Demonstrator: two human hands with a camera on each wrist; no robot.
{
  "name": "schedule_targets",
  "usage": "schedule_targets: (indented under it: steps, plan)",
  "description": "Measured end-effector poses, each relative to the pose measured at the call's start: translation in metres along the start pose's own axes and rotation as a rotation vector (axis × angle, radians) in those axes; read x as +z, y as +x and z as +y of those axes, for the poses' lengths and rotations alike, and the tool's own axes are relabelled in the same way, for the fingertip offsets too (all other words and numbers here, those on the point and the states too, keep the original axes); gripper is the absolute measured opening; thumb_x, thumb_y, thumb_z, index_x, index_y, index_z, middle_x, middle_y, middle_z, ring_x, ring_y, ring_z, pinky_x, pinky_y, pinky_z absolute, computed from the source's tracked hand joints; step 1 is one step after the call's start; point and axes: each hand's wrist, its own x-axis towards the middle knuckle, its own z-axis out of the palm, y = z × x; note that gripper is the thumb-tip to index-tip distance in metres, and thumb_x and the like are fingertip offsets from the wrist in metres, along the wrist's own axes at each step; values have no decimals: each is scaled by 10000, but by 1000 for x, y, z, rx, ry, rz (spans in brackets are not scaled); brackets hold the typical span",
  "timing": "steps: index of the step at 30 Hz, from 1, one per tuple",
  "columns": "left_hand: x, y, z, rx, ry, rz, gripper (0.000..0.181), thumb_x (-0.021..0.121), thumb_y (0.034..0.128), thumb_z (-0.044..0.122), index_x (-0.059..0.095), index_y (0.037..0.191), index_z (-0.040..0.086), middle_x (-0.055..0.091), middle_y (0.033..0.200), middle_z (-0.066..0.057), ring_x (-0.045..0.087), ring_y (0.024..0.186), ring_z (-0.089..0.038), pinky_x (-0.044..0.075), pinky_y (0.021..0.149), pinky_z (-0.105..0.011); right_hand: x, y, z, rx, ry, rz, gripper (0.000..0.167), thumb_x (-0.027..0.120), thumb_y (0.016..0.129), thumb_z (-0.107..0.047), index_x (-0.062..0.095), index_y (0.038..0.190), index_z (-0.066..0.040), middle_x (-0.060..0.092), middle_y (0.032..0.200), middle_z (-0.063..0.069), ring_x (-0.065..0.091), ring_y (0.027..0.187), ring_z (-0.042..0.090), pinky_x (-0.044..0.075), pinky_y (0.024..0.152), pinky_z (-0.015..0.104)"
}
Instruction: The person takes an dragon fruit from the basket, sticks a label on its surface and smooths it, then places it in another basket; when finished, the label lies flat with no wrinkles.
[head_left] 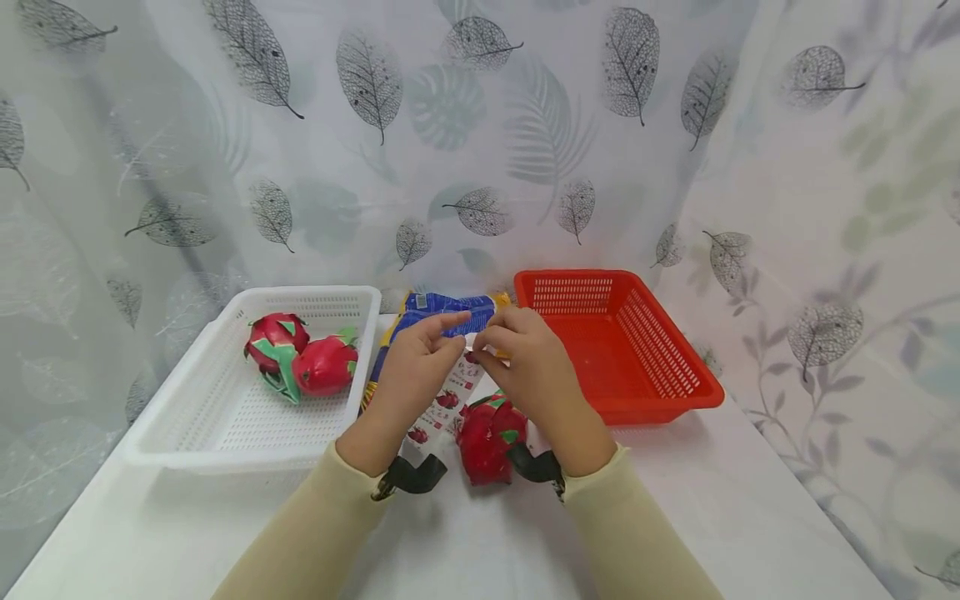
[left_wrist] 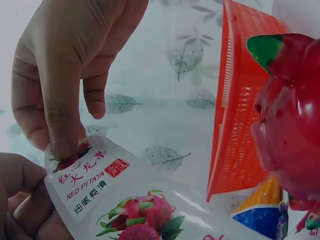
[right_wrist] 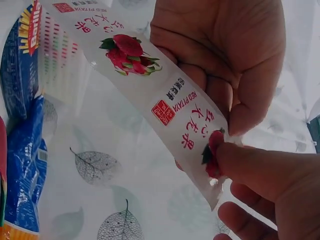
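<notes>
In the head view my right hand (head_left: 536, 367) and left hand (head_left: 412, 367) meet over a white strip of stickers (head_left: 452, 398) printed with red pitayas. In the right wrist view my right hand (right_wrist: 287, 187) pinches the strip's end, its thumb across the printed face. My left hand (right_wrist: 225, 55) is at the same end, some fingers behind the strip and a fingertip at its edge. The left wrist view shows the sticker strip (left_wrist: 87, 182) hanging away from both hands. A glossy red dragon fruit (head_left: 491, 442) with green tips lies on the table below my hands.
At left, a white basket (head_left: 247, 437) holds two dragon fruits (head_left: 326, 367). A red basket (head_left: 577, 342) stands at right. Between them lies a blue and yellow packet (head_left: 442, 310). A leaf-patterned curtain (head_left: 480, 125) hangs behind the white table (head_left: 420, 550).
</notes>
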Motion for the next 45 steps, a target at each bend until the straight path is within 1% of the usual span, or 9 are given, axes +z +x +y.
schedule_targets:
  steps: [7, 12, 17, 22, 28, 32, 36, 40, 45]
  plan:
    - [-10, 6, -2, -10, 185, 122, 260, 603, 1081, 277, 800, 1248, 240, 794, 1166, -42, 655, 835, -232, 554, 634, -287, -9, 0, 2, 26, 81, -136, 146, 894, 862, -153, 806, 979, -150, 738, 985, 10, 662, 992, 170, 643, 830, 294]
    - [-18, 7, 0, -17, 402, 163, 279, 576, 1094, 264, 785, 1266, 199, 778, 1258, -91, 712, 950, -266, 616, 719, -348, -20, -1, 0, 117, 121, -181, 159, 875, 883, -149, 798, 1020, -172, 754, 979, -9, 689, 992, 158, 648, 853, 326]
    - [-22, 6, 3, -10, 426, 122, 386, 590, 1049, 250, 709, 1404, 153, 766, 1223, -139, 712, 928, -290, 592, 656, -319, -24, 0, 0, 151, 128, -221, 160, 863, 895, -128, 789, 1031, -168, 753, 976, -15, 713, 986, 162, 656, 868, 345]
    - [-23, 10, -4, 25, 531, 95, 663, 643, 1032, 240, 415, 1631, 69, 470, 1636, -175, 637, 1372, -340, 593, 1046, -507, -30, 1, 4, 142, 115, -212, 156, 866, 888, -111, 768, 992, -172, 741, 955, -16, 724, 969, 154, 647, 867, 335]
    - [-11, 12, -16, -122, 674, -123, 856, 601, 1054, 312, 81, 1731, 245, -59, 1789, -222, 601, 1376, -465, 609, 994, -577, -36, 0, 9, 149, 119, -177, 152, 863, 890, -113, 769, 1003, -151, 758, 968, 2, 736, 964, 166, 648, 884, 371]
    - [-6, 9, -13, -149, 777, -219, 696, 605, 1052, 278, 326, 1684, 198, 294, 1734, -218, 619, 1340, -430, 587, 1044, -577, -41, 3, 11, 215, 69, -165, 168, 851, 905, -119, 784, 1055, -152, 767, 1029, 8, 732, 1018, 195, 648, 917, 407]
    - [3, 1, -9, -84, 791, -394, 488, 740, 980, 211, 643, 1456, 161, 686, 1384, -86, 659, 1174, -268, 632, 965, -459, -51, 4, 14, 318, -6, -121, 136, 818, 934, -114, 765, 1053, -151, 717, 1111, 33, 686, 1077, 251, 638, 937, 458]
    - [20, -7, -15, -30, 710, -604, 572, 885, 861, 187, 681, 1394, 215, 707, 1264, 10, 639, 1129, -156, 650, 878, -347, -62, -3, 18, 405, -27, -87, 112, 787, 951, -92, 727, 1033, -138, 715, 1133, 68, 670, 1093, 289, 627, 950, 526]
    - [20, -6, -22, -55, 669, -620, 709, 962, 774, 203, 651, 1409, 257, 691, 1262, 63, 625, 1196, -145, 657, 885, -364, -62, 0, 15, 444, 10, -122, 137, 761, 974, -108, 697, 1090, -143, 770, 1124, 95, 710, 1096, 315, 635, 923, 546]
